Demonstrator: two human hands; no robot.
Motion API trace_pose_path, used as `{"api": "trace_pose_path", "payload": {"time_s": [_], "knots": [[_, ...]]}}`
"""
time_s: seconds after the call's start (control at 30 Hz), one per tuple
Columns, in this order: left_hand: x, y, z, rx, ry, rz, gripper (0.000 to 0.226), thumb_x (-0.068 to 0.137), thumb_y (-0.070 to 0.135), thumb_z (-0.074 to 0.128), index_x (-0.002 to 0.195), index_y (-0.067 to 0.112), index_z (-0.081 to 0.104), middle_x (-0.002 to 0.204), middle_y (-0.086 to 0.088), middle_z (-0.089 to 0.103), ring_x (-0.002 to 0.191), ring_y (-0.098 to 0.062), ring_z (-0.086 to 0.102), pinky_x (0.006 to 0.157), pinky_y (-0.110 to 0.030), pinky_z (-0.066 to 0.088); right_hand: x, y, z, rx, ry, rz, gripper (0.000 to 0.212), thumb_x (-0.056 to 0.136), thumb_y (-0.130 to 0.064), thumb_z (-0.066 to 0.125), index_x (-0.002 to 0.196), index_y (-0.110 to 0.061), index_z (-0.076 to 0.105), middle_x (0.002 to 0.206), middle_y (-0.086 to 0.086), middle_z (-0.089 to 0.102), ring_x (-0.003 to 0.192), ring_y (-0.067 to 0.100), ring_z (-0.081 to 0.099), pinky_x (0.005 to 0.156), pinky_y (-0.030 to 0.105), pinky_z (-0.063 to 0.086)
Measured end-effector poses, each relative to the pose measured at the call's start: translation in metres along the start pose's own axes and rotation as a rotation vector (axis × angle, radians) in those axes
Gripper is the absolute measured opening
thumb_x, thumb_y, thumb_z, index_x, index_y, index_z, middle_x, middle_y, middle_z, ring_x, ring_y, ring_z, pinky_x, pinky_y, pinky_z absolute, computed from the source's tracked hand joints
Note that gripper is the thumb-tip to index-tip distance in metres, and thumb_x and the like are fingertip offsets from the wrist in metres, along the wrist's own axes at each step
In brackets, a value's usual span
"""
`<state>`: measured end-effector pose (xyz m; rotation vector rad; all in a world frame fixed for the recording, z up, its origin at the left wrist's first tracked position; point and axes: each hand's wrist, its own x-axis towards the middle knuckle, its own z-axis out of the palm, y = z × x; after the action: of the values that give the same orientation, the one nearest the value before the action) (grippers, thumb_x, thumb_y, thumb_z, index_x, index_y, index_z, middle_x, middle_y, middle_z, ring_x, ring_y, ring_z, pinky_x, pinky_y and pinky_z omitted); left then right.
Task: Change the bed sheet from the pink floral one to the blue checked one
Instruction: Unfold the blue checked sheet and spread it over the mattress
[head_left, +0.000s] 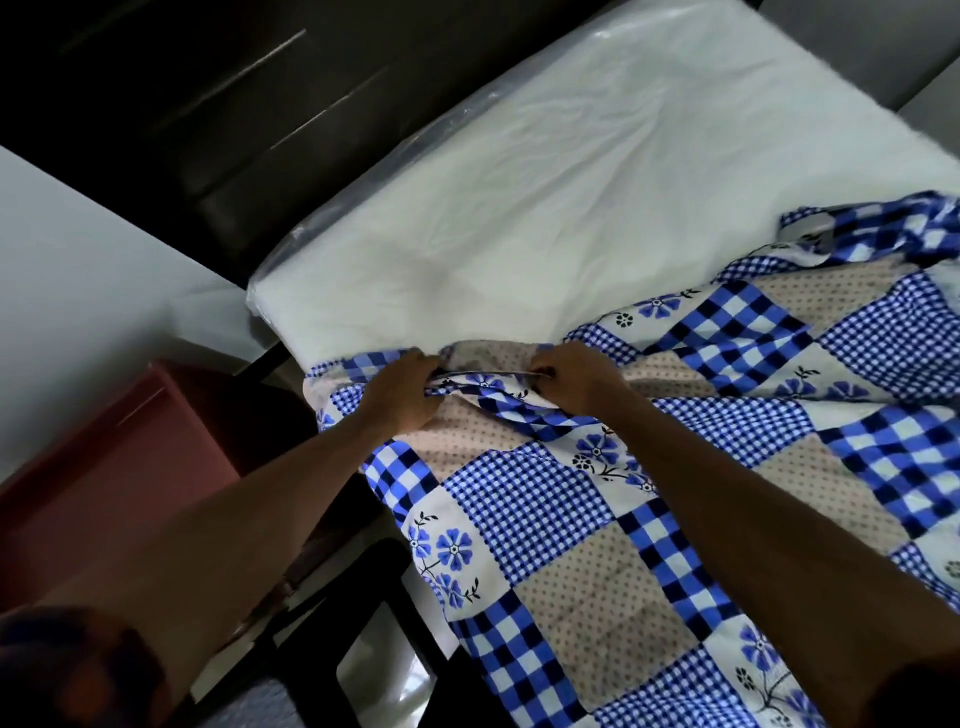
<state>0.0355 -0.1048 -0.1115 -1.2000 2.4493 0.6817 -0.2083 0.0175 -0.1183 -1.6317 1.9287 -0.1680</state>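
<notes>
The blue checked sheet (561, 525), patched with gingham, dotted beige and blue-flower squares, lay crumpled over the near right part of the plastic-wrapped white mattress (519, 182), with one side hanging off the mattress edge. The left hand (402, 387) and right hand (576, 382), close together, each had fingers curled tight round the sheet's bunched edge. A red cabinet (104, 467) stood beside the bed on the left.

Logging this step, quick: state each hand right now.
Left hand: closed, gripping the bunched edge of the blue checked sheet.
Right hand: closed, gripping the same edge.
</notes>
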Motion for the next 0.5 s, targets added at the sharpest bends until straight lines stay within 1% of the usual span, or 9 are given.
{"api": "trace_pose_path", "payload": {"time_s": [0.07, 0.13, 0.17, 0.2, 0.27, 0.33, 0.37, 0.43, 0.5], "knots": [[-0.002, 0.006, -0.008, 0.025, 0.011, 0.072, 0.029, 0.091, 0.030, 0.065, 0.118, 0.021, 0.066, 0.113, -0.006, 0.067, 0.108, -0.032, 0.062, 0.079, -0.036, 0.048, -0.001, 0.005, -0.001, -0.016, 0.139, -0.024, 0.021, 0.095, -0.029, 0.059, 0.103, -0.017, 0.074, 0.104, 0.011, 0.064, 0.097, 0.034, 0.062, 0.071, 0.036, 0.050], [-0.005, 0.011, -0.014, 0.019, -0.011, 0.089, 0.015, 0.091, 0.028, 0.063, 0.100, 0.018, 0.069, 0.096, -0.006, 0.071, 0.098, -0.031, 0.065, 0.071, -0.033, 0.044, -0.001, 0.011, -0.001, -0.006, 0.246, -0.064, 0.019, 0.096, -0.026, 0.059, 0.105, -0.015, 0.070, 0.115, 0.010, 0.058, 0.099, 0.034, 0.057, 0.071, 0.040, 0.053], [-0.006, 0.013, -0.016, -0.024, -0.037, 0.067, 0.015, 0.092, 0.025, 0.062, 0.098, 0.014, 0.070, 0.095, -0.010, 0.071, 0.097, -0.032, 0.066, 0.069, -0.033, 0.042, 0.000, 0.013, -0.001, 0.013, 0.246, -0.080, 0.018, 0.097, -0.026, 0.057, 0.106, -0.014, 0.067, 0.119, 0.008, 0.058, 0.101, 0.033, 0.057, 0.075, 0.041, 0.053], [-0.005, 0.013, -0.017, -0.109, -0.077, 0.006, 0.019, 0.095, 0.023, 0.059, 0.104, 0.010, 0.070, 0.102, -0.014, 0.071, 0.102, -0.034, 0.065, 0.073, -0.033, 0.043, 0.001, 0.013, -0.003, 0.034, 0.207, -0.078, 0.018, 0.099, -0.027, 0.054, 0.107, -0.015, 0.065, 0.118, 0.007, 0.059, 0.101, 0.031, 0.057, 0.078, 0.041, 0.052], [-0.006, 0.014, -0.020, -0.334, -0.176, -0.180, 0.028, 0.099, 0.021, 0.055, 0.119, 0.005, 0.067, 0.120, -0.019, 0.067, 0.113, -0.036, 0.062, 0.083, -0.033, 0.044, 0.003, 0.013, -0.007, 0.044, 0.062, -0.058, 0.021, 0.101, -0.030, 0.051, 0.109, -0.015, 0.063, 0.111, 0.006, 0.059, 0.100, 0.029, 0.059, 0.081, 0.042, 0.051], [-0.008, 0.017, -0.022, -0.425, -0.263, -0.255, 0.031, 0.103, 0.022, 0.051, 0.123, 0.005, 0.065, 0.125, -0.018, 0.064, 0.114, -0.033, 0.060, 0.083, -0.031, 0.041, 0.004, 0.015, -0.008, 0.032, -0.006, -0.044, 0.023, 0.100, -0.030, 0.052, 0.110, -0.014, 0.064, 0.109, 0.006, 0.059, 0.101, 0.030, 0.061, 0.080, 0.043, 0.051], [-0.009, 0.020, -0.021, -0.426, -0.299, -0.260, 0.031, 0.104, 0.023, 0.049, 0.123, 0.005, 0.065, 0.123, -0.016, 0.063, 0.113, -0.030, 0.059, 0.082, -0.030, 0.039, 0.002, 0.016, -0.010, 0.043, 0.000, -0.036, 0.022, 0.099, -0.029, 0.053, 0.110, -0.015, 0.065, 0.109, 0.007, 0.061, 0.101, 0.030, 0.061, 0.079, 0.041, 0.051], [-0.019, 0.030, -0.019, -0.467, -0.362, -0.294, 0.030, 0.104, 0.026, 0.049, 0.115, 0.003, 0.065, 0.111, -0.014, 0.061, 0.106, -0.025, 0.057, 0.082, -0.028, 0.037, -0.003, 0.019, -0.012, 0.082, 0.026, 0.010, 0.019, 0.099, -0.030, 0.054, 0.109, -0.019, 0.065, 0.105, 0.007, 0.068, 0.099, 0.031, 0.064, 0.074, 0.036, 0.049], [-0.029, 0.033, -0.010, -0.565, -0.474, -0.376, 0.030, 0.102, 0.027, 0.053, 0.102, 0.001, 0.067, 0.111, -0.012, 0.062, 0.109, -0.023, 0.058, 0.091, -0.028, 0.037, -0.009, 0.022, -0.016, 0.088, -0.007, 0.049, 0.019, 0.099, -0.033, 0.054, 0.108, -0.022, 0.066, 0.102, 0.006, 0.071, 0.096, 0.030, 0.065, 0.072, 0.033, 0.044]]}}
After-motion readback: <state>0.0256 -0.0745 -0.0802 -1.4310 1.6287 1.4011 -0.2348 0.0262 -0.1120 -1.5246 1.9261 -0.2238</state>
